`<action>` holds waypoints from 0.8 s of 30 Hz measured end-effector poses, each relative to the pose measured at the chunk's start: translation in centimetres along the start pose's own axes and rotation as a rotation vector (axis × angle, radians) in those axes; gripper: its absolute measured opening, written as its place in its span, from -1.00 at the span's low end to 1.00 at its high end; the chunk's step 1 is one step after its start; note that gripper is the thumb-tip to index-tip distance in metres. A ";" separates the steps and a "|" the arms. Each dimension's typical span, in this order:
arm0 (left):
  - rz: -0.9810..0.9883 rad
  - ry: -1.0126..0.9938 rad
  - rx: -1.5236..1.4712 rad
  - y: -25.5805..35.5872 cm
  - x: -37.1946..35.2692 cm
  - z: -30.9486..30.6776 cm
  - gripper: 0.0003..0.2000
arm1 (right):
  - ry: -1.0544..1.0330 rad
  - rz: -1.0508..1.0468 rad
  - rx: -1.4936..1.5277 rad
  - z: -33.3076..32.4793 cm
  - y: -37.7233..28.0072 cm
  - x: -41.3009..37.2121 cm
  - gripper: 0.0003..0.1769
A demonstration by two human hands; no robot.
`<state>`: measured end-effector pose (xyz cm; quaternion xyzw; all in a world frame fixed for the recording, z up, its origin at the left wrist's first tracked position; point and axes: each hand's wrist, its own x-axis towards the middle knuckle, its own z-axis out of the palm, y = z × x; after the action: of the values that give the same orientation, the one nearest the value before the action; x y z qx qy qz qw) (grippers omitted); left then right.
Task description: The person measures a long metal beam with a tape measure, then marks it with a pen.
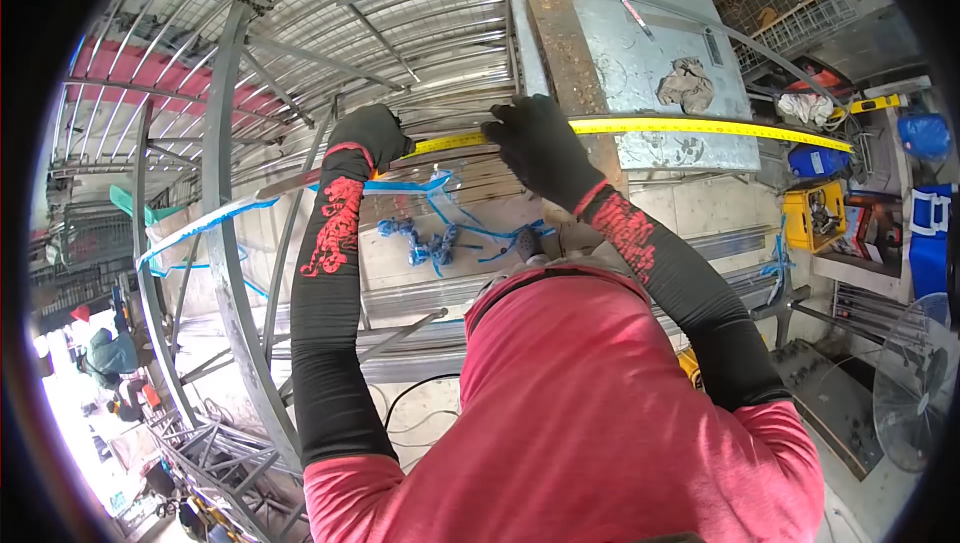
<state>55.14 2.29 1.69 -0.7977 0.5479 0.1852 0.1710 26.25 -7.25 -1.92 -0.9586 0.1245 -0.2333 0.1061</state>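
Yellow measuring tape (700, 128) drawn out lengthwise; its numbered blade is seen from the left hand, past the right, and across a grey metal sheet (655, 48) to a point near the tool shelves. At its near end the tape is gripped by the left hand (368, 136), curled into a fist (black glove, red-patterned sleeve). Farther along, the blade is covered by the right hand (540, 148), fingers bent over it; whether it is pinched there cannot be told.

Beside the left wrist, a long strip edged with blue film (210, 219) is seen slanting past a metal upright (222, 193). On the sheet: a brown board (567, 53), a marker pen (636, 19) and a crumpled cloth (686, 86) (dirty).

Below the hands, knotted blue strips (428, 245) are scattered. At far right, a yellow crate (812, 215) is seen, with a fan (918, 388) lower down.
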 end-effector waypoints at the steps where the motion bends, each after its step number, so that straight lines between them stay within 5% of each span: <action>1: 0.019 -0.007 0.014 -0.4 0.3 0.3 -0.47 | 0.003 0.004 -0.007 0.5 -0.5 0.7 -0.68; 5: 0.086 -0.010 0.056 -0.5 0.5 0.2 -0.52 | 0.056 0.009 -0.023 2.6 -1.4 1.1 -0.79; 7: 0.063 0.056 0.019 -1.1 0.3 0.8 -0.55 | 0.282 -0.023 -0.037 4.2 -1.2 0.6 -0.85; 10: 0.119 -0.146 -0.225 -2.1 1.0 0.3 -0.64 | 0.288 0.043 0.003 6.1 -0.8 -0.1 -0.91; 11: 0.299 -0.104 -0.311 -4.2 2.6 2.3 -0.66 | 0.278 0.069 -0.107 5.9 -1.1 0.0 -0.90; 13: 0.135 -0.229 -0.611 -0.5 0.4 -1.4 -0.66 | 0.280 0.058 -0.122 5.5 -1.2 0.2 -0.90; 14: 0.428 -0.134 -0.451 -1.5 2.2 -0.4 -0.64 | 0.314 0.053 -0.169 5.0 -1.5 0.0 -0.92; 15: 0.474 -0.120 -0.402 0.2 1.6 -1.1 -0.62 | 0.257 0.057 -0.175 4.2 -1.6 0.0 -0.93; 17: 0.228 -0.232 -0.514 3.4 0.8 -3.1 -0.63 | 0.222 0.049 -0.156 3.6 -1.7 -0.2 -0.95; 21: 0.202 -0.309 -0.448 7.7 0.0 -5.2 -0.65 | 0.229 0.075 -0.138 3.2 -1.8 -0.2 -0.95; 24: 0.240 -0.162 -0.310 8.9 -1.9 -6.4 -0.71 | 0.285 0.058 -0.139 3.5 -1.9 -0.2 -0.93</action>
<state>46.83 -2.26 7.54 -0.7259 0.5886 0.3496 0.0664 28.09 -4.91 -4.59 -0.9167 0.1817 -0.3547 0.0274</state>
